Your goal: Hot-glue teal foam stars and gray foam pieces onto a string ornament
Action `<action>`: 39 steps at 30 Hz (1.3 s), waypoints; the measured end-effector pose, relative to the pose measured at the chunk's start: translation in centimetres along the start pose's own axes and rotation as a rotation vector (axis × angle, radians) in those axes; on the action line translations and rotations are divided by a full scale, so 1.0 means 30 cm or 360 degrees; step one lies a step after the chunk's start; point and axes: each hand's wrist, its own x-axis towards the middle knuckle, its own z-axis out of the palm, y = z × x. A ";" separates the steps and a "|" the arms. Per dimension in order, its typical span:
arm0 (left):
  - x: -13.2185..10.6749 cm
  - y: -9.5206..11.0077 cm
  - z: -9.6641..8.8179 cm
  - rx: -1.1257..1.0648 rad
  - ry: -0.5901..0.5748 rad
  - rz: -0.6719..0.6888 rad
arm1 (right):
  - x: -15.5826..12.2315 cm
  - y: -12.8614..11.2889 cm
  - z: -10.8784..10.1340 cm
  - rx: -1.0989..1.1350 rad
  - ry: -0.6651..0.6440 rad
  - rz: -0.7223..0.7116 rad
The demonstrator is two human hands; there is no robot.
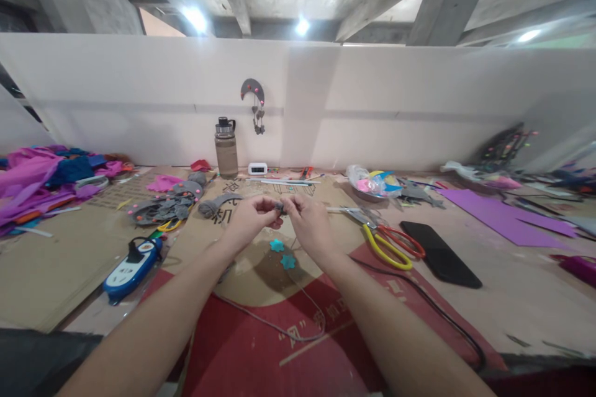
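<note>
Both forearms come in from 6 o'clock over a red cardboard sheet (261, 353) and meet in the middle of the desk (512, 298). The left hand (249, 220) and the right hand (311, 223) are close together with the knuckles up. Between them they hold a small grey felt piece (280, 206). The fingers (269, 203) of both hands are narrow and closed on this piece from its two sides. It is lifted a little above the desk, at 12 o'clock from two teal felt flowers (277, 245) that lie just under the hands.

I judge the step in hand to be fine work on the piece itself, either pinching, folding or pressing it. Which one I cannot tell, because the fingertips hide most of it. The next move calls for a firm pinch from one hand, so that the other hand can be free without the piece slipping or opening.

The piece looks dark grey, soft, matte and very small, in the same colour as the grey felt scraps (167, 205) at 10 o'clock. A thin grey cord (279, 325) runs from below the hands toward 6 o'clock. Scissors (386, 242) with yellow and red handles lie near the right hand at 3 o'clock, and a black phone (440, 254) lies just beside them. A blue and white power strip (133, 267) lies at 8 o'clock.
</note>
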 end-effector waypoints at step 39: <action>0.020 -0.017 -0.002 -0.0520 0.0181 -0.0141 | -0.012 0.008 0.062 0.0428 -0.0080 0.0217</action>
